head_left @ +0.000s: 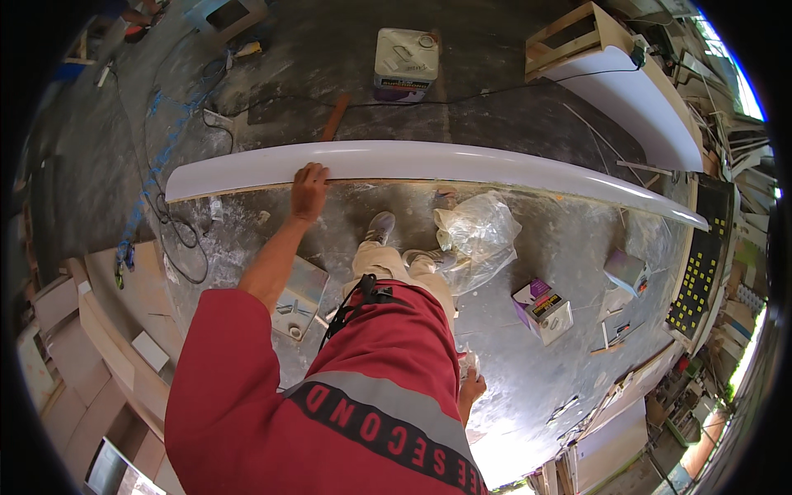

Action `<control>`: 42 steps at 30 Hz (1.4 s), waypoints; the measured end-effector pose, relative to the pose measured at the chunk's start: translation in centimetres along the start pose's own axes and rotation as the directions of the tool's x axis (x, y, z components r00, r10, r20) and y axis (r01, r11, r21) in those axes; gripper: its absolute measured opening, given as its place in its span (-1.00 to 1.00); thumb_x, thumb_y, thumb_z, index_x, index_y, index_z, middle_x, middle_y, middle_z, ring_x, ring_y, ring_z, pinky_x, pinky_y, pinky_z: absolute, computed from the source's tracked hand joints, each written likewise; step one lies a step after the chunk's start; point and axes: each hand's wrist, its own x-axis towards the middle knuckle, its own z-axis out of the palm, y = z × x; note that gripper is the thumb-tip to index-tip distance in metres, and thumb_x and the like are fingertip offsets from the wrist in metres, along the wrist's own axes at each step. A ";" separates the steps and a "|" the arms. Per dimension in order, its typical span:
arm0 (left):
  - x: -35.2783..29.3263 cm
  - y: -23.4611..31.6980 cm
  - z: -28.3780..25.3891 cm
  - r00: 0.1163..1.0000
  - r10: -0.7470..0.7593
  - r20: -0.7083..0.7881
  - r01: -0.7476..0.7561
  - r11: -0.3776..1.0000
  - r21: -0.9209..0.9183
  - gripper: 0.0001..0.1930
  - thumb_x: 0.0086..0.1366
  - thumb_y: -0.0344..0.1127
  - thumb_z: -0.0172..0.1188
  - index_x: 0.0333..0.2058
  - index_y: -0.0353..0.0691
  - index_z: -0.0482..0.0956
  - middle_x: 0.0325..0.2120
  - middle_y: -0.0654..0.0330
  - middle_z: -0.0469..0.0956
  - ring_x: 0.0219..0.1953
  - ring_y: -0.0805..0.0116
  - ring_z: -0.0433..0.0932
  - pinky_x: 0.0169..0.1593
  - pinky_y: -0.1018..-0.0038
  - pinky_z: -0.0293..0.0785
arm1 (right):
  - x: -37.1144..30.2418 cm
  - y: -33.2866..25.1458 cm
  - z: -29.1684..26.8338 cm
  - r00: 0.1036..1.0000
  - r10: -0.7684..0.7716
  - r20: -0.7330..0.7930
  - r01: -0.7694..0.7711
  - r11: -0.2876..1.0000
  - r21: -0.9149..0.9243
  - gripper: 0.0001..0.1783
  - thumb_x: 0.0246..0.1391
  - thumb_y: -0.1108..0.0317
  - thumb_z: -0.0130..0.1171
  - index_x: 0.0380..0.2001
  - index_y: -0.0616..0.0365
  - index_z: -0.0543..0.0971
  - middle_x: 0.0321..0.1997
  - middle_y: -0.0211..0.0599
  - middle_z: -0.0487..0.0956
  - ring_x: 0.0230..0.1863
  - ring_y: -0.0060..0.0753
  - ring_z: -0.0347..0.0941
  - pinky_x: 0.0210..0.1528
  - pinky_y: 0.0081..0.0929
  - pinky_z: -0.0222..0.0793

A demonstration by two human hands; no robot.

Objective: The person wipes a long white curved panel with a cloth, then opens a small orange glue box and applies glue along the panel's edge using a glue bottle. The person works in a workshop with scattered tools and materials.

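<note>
A long, glossy white panel with a bare wood-coloured lower edge spans the view in front of me. My left hand is at its near edge, left of the middle, with the fingers bent over the edge onto the white face. Low at my right side, my right hand is closed around a crumpled whitish wad, which looks like cloth or thin plastic. Part of that hand is hidden behind my red shirt. My shoes stand just behind the panel on the grey floor.
Clear plastic sheeting lies by my right foot. Square tins stand beyond the panel, at right and behind my left arm. Cables cross the floor. A curved white-faced piece stands far right; boards lean left.
</note>
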 end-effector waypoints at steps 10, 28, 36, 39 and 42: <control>-1.5 -3.6 0.0 0.983 0.111 0.144 -0.113 0.994 0.009 -0.83 0.08 -0.54 0.23 -0.30 -0.27 0.63 -0.30 0.13 0.59 -0.11 0.12 0.55 0.12 0.22 0.50 | 3.7 -3.9 1.0 0.986 -0.153 0.064 0.154 0.988 -0.011 -0.63 0.10 0.18 0.38 -0.44 0.37 0.61 -0.48 -0.25 0.61 -0.50 -0.47 0.42 -0.44 -0.35 0.35; 3.2 -3.9 -0.7 0.895 -0.080 0.439 0.224 0.932 -0.287 -0.19 0.11 0.13 0.42 0.26 -0.12 0.41 0.35 -0.07 0.22 0.41 -0.13 0.10 0.39 -0.11 0.02 | 4.0 -3.0 2.0 0.977 -0.200 0.071 0.201 0.980 -0.004 -0.62 0.15 0.17 0.35 -0.46 0.34 0.60 -0.52 -0.35 0.56 -0.51 -0.53 0.36 -0.46 -0.41 0.30; 8.0 -5.6 0.1 0.438 -0.339 0.833 0.444 0.887 0.128 0.32 -0.34 0.55 0.47 0.45 0.39 0.08 0.51 -0.06 -0.21 0.51 -0.30 -0.45 0.31 -0.55 -0.47 | 1.3 -3.4 0.8 0.991 -0.092 0.097 0.082 0.991 0.109 -0.64 0.16 0.19 0.35 -0.45 0.35 0.60 -0.50 -0.36 0.57 -0.51 -0.55 0.40 -0.47 -0.44 0.32; 8.3 -5.7 0.4 0.410 -0.360 0.838 0.465 0.873 0.148 0.37 -0.40 0.51 0.51 0.46 0.40 0.06 0.52 0.01 -0.21 0.51 -0.32 -0.49 0.26 -0.63 -0.52 | 1.3 -1.8 1.3 0.991 -0.030 0.128 0.011 0.990 0.140 -0.62 0.15 0.17 0.35 -0.32 0.38 0.66 -0.44 -0.24 0.63 -0.42 -0.46 0.46 -0.36 -0.38 0.39; 8.2 -5.4 0.7 0.436 -0.360 0.824 0.470 0.873 0.132 0.37 -0.40 0.44 0.56 0.46 0.38 0.07 0.53 0.10 -0.19 0.51 -0.31 -0.50 0.27 -0.63 -0.54 | 0.4 -3.0 1.3 0.992 -0.044 0.115 0.053 0.996 -0.074 -0.62 0.14 0.17 0.35 -0.32 0.38 0.66 -0.44 -0.23 0.64 -0.43 -0.45 0.46 -0.37 -0.37 0.38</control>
